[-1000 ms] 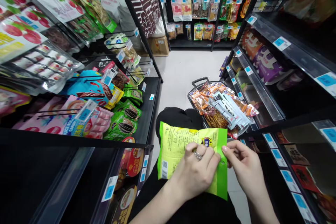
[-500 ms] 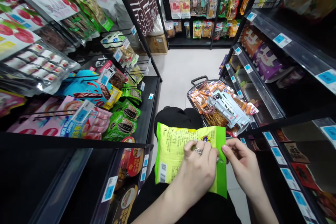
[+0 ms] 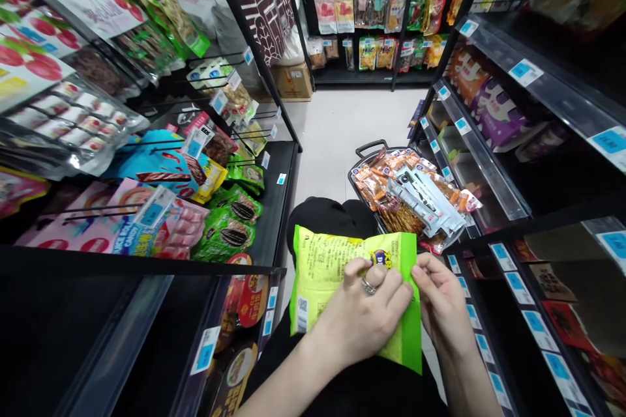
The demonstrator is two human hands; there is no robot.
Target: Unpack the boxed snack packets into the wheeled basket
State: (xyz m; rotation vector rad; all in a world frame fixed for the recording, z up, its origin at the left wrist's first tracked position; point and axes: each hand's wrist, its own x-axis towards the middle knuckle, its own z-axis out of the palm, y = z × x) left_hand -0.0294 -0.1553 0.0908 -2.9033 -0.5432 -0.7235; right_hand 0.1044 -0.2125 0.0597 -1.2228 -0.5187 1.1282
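Low in the centre of the frame, both hands grip a yellow-green snack bag (image 3: 327, 273), held flat with its printed back facing up, above the person's dark-clothed lap. The left hand (image 3: 364, 319) lies across the bag's middle, fingers closed on it, a ring on one finger. The right hand (image 3: 440, 303) pinches the bag's green edge strip at the right side, thumb and fingertips shut on the film. Just above the bag, right of centre, a black basket (image 3: 364, 158) holds orange and white packets. Green seed packets (image 3: 229, 225) hang on the rack at centre left. Blue price tags (image 3: 525, 71) line the shelves at right.
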